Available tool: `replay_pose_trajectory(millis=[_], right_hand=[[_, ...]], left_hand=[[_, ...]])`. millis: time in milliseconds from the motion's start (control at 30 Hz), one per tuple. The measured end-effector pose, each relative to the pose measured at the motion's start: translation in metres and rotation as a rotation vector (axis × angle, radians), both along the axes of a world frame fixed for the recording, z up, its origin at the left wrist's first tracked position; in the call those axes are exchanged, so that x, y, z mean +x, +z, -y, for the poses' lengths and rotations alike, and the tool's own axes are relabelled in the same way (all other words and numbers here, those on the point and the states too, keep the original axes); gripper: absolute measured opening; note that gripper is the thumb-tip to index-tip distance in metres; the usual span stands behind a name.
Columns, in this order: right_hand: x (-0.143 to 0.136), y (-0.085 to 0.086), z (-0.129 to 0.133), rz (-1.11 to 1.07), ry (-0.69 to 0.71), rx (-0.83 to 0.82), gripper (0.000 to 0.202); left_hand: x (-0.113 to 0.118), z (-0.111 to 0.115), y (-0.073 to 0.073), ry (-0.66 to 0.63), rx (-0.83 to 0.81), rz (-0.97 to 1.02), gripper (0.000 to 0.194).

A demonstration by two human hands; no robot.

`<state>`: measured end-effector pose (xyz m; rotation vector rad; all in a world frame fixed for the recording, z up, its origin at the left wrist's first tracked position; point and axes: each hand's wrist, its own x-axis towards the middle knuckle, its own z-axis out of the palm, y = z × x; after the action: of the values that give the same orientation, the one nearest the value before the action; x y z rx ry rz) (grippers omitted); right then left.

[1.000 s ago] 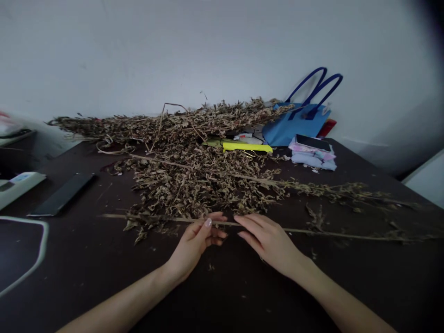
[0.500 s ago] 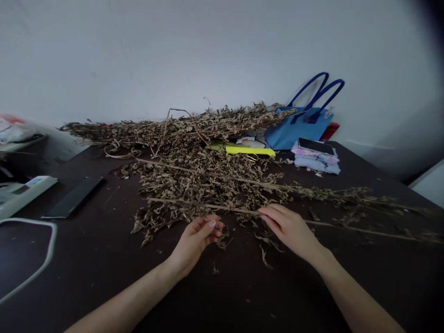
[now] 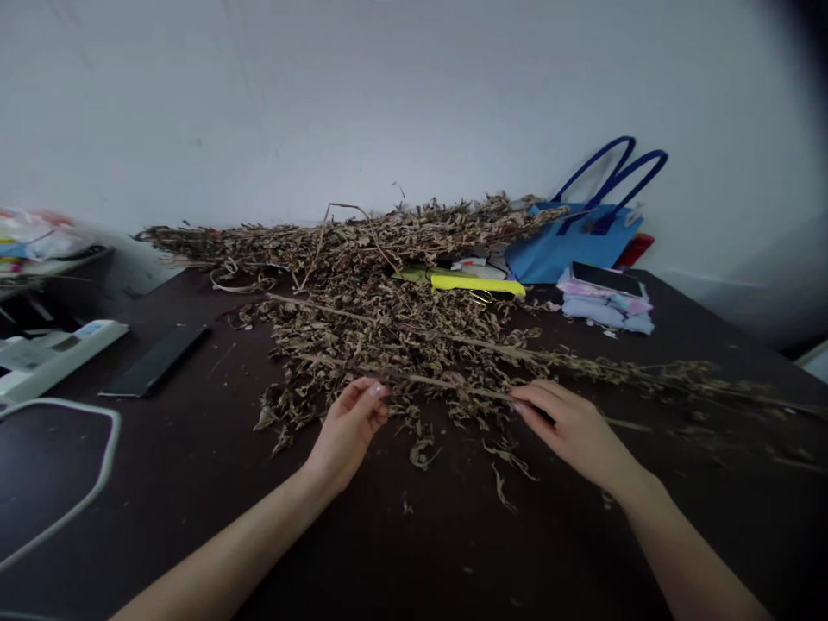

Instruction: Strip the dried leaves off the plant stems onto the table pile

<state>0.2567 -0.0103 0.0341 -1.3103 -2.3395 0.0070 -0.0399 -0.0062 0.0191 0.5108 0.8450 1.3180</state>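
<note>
Between thumb and fingers, my right hand [image 3: 573,431] pinches a thin dried stem [image 3: 446,384] that runs left over the heap of dried leaves [image 3: 388,332]. My left hand [image 3: 346,427] is closed, thumb against the fingertips, at the heap's front edge just below the stem; what it pinches, if anything, is too small to name. A second long stem [image 3: 362,317] lies across the heap behind, its leafy end [image 3: 647,375] stretching right. Loose curled leaves [image 3: 504,487] lie on the dark table in front.
A large bundle of dried stalks [image 3: 291,246] lies along the wall. Behind the heap are a yellow object [image 3: 479,284], a blue bag [image 3: 562,246] and a phone [image 3: 606,279] on folded cloth. At left are a black slab [image 3: 155,360], a power strip [image 3: 61,358] and a white cable [image 3: 107,457].
My left hand has moved left and slightly up, its fingers closer together. My right hand has shifted right with the stem. The whole view has slid a little rightward.
</note>
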Motion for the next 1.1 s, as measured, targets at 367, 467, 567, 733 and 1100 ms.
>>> replay_pose_trajectory(millis=[367, 467, 567, 733, 1100], right_hand=[[-0.003, 0.006, 0.001, 0.074, 0.042, -0.119, 0.026], [-0.01, 0.004, 0.004, 0.068, 0.039, -0.123, 0.03], [-0.018, 0.002, 0.009, 0.059, 0.07, -0.148, 0.028], [-0.02, 0.001, 0.01, 0.069, 0.074, -0.164, 0.022], [-0.002, -0.011, -0.004, 0.148, 0.021, -0.055, 0.021]], left_hand=[[-0.002, -0.003, 0.001, 0.052, 0.086, -0.012, 0.019], [0.003, 0.002, -0.001, 0.024, 0.062, -0.049, 0.02], [0.008, 0.007, -0.004, -0.021, 0.061, -0.093, 0.018], [0.009, 0.01, -0.003, -0.079, 0.092, -0.204, 0.034], [-0.001, -0.002, -0.005, 0.028, 0.061, -0.156, 0.02]])
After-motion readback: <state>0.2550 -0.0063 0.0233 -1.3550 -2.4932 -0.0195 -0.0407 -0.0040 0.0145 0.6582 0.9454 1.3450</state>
